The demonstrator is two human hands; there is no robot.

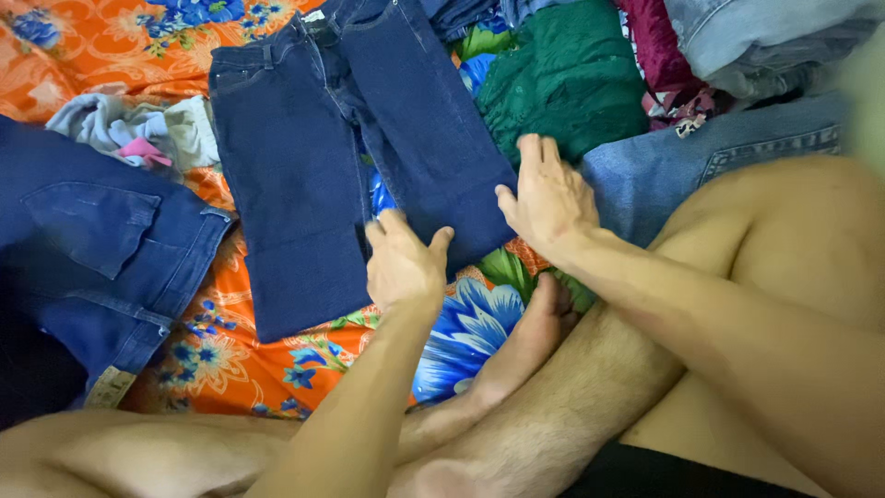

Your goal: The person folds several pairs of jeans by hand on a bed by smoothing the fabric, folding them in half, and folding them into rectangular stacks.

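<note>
A pair of dark blue jeans (313,157) lies spread on an orange floral sheet (221,360), legs pointing toward me. My left hand (404,263) rests at the hem of the right trouser leg, fingers curled over its lower edge. My right hand (546,198) lies flat with fingers together at the outer corner of that same hem. Whether either hand actually pinches the cloth is hard to tell. My bare crossed legs and one foot (530,332) fill the lower part of the view.
Another pair of dark jeans (101,249) lies at the left. A light blue denim piece (701,161), a green lace garment (562,88), a maroon cloth (659,46) and a grey garment (138,129) are piled around the back.
</note>
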